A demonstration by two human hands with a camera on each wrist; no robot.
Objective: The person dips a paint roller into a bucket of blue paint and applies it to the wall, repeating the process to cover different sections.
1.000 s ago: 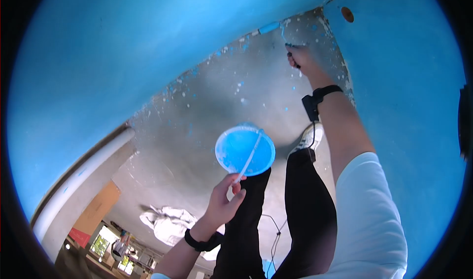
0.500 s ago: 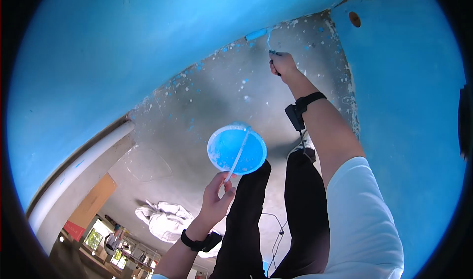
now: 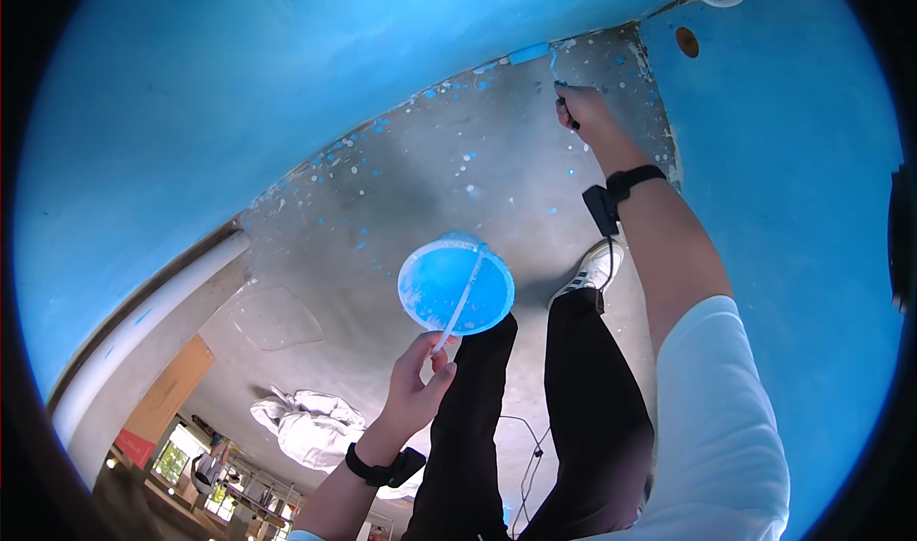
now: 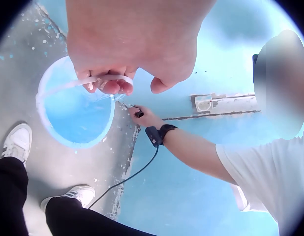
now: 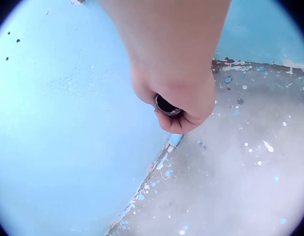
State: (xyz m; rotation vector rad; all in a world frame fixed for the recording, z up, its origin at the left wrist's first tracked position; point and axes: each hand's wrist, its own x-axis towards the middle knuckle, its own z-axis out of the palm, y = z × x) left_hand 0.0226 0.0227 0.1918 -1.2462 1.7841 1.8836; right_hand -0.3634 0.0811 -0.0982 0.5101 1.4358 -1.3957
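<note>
My right hand [image 3: 585,111] grips the dark handle [image 5: 167,104] of a small paint roller. Its blue roller sleeve [image 3: 530,55] lies along the foot of the blue wall [image 3: 287,73], right where wall meets floor. In the right wrist view the hand hides most of the roller, and only the end of the sleeve [image 5: 175,140] peeks out below the fingers. My left hand [image 3: 418,388] holds the white bail handle [image 3: 461,297] of a bucket [image 3: 409,297] with light blue paint inside. In the left wrist view the fingers curl around that handle.
The grey floor [image 3: 401,192] is speckled with paint. A second blue wall [image 3: 783,207] rises on the right, forming a corner. A white pipe [image 3: 143,326] runs along the left wall, and a pale cloth bundle [image 3: 310,426] lies behind. A cable [image 3: 535,455] trails near my legs.
My right hand slid the roller left along the wall's foot, away from the corner, then back right. The left hand keeps holding the bucket's handle; the bucket appears slightly farther left in view.
</note>
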